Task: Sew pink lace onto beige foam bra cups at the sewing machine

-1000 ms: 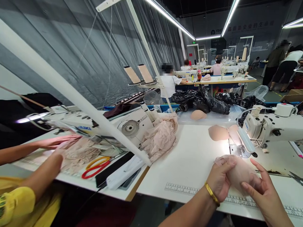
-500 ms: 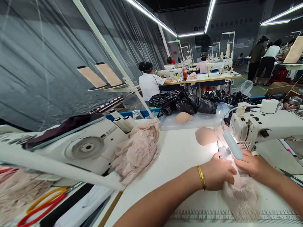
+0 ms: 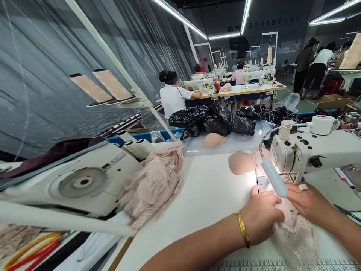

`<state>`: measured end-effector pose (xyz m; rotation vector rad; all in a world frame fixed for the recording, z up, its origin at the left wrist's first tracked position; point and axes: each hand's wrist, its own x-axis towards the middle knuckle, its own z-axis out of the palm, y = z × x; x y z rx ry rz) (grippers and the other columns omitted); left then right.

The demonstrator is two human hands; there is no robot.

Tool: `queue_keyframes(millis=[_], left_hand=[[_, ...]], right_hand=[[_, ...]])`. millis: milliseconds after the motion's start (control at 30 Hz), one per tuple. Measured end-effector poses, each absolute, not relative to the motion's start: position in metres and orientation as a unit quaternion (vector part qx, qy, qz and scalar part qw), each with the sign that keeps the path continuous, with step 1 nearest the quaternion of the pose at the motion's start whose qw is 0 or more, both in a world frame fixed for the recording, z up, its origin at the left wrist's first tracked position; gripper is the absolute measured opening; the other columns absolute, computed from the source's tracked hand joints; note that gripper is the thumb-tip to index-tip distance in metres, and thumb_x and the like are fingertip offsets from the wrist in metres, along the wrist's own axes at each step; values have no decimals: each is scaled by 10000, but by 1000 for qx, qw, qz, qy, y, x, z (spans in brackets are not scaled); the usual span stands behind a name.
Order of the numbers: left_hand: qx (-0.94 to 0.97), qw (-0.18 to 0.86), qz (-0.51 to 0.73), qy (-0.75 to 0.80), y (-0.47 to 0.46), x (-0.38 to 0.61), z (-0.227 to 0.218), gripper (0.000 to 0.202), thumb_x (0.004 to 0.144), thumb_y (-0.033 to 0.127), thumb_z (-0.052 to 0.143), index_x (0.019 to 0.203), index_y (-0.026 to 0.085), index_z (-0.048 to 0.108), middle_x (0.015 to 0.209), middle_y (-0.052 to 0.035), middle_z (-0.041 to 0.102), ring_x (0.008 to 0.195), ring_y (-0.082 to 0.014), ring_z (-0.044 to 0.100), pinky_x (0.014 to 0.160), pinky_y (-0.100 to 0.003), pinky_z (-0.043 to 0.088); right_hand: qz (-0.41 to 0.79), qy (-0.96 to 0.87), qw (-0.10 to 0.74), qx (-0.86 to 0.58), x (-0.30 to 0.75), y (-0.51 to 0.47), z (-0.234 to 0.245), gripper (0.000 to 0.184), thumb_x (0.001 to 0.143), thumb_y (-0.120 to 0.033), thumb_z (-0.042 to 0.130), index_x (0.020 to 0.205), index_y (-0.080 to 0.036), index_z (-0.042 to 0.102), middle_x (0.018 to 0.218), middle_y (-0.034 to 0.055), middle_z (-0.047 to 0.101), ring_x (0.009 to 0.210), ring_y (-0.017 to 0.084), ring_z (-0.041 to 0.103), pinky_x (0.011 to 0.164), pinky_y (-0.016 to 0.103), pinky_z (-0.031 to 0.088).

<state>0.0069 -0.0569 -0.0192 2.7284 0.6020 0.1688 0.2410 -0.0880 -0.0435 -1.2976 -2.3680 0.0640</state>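
A white sewing machine (image 3: 307, 148) stands at the right, its lamp (image 3: 275, 177) lighting the area round the needle. My left hand (image 3: 261, 212), with a gold bangle at the wrist, is closed on a beige lace bra piece (image 3: 299, 241) just in front of the machine head. Over the same fabric, right of the lamp, my right hand (image 3: 313, 203) lies with its fingers stretched flat; the lamp hides some fingertips. The lace hangs bunched toward me below both hands. Beside the machine head, a beige moulded cup (image 3: 241, 163) rests on the table.
Another machine (image 3: 84, 180) and a lace heap (image 3: 155, 180) are on the left. Scissors (image 3: 36, 248) with orange and red handles lie lower left. Black plastic bags (image 3: 214, 118) and another cup (image 3: 213, 140) sit behind the table. A co-worker (image 3: 173, 94) sits beyond.
The view has shifted, so the left machine and lace heap appear farther left. My left hand and the lace have moved slightly toward me; more fabric shows bunched between my hands.
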Motion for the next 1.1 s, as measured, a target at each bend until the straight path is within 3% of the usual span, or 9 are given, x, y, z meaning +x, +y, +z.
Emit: queue_keyframes(millis=[333, 533, 767, 1000, 1100], left_hand=[[955, 192, 10, 224, -61, 6, -12, 256, 833, 136, 644, 995, 287, 771, 1357, -34, 641, 1201, -312, 588, 1009, -586, 350], [960, 189, 7, 208, -56, 3, -11, 213, 793, 121, 641, 918, 249, 755, 1343, -34, 641, 1115, -263, 616, 958, -524, 356], [970, 158, 18, 182, -42, 0, -10, 206, 786, 120, 661, 920, 247, 753, 1364, -25, 641, 1068, -236, 631, 927, -472, 348], [981, 114, 5, 158, -18, 1, -3, 179, 813, 113, 637, 894, 238, 735, 1189, -25, 718, 1026, -213, 637, 915, -442, 341], [984, 93, 12, 152, -12, -2, -3, 121, 792, 104, 633, 784, 208, 695, 1110, -21, 732, 963, -210, 635, 883, -429, 333]], right_hand=[[4, -856, 206, -474, 243, -89, -48, 430, 975, -128, 401, 1097, -306, 774, 1120, 27, 778, 858, 216, 692, 774, 314, 579], [1, -861, 208, -464, 243, -89, -47, 410, 989, -164, 398, 1128, -324, 749, 1149, 11, 771, 960, 214, 706, 715, 288, 580], [-29, -859, 218, -463, 246, -86, -48, 395, 986, -165, 402, 1151, -304, 733, 1078, 32, 780, 910, 222, 715, 732, 299, 573], [-68, -866, 214, -446, 248, -84, -49, 398, 991, -120, 369, 1158, -258, 702, 982, 43, 773, 756, 198, 690, 678, 300, 545], [-33, -869, 217, -443, 248, -87, -50, 379, 999, -126, 382, 1096, -274, 717, 1095, 50, 760, 868, 202, 694, 715, 301, 546]])
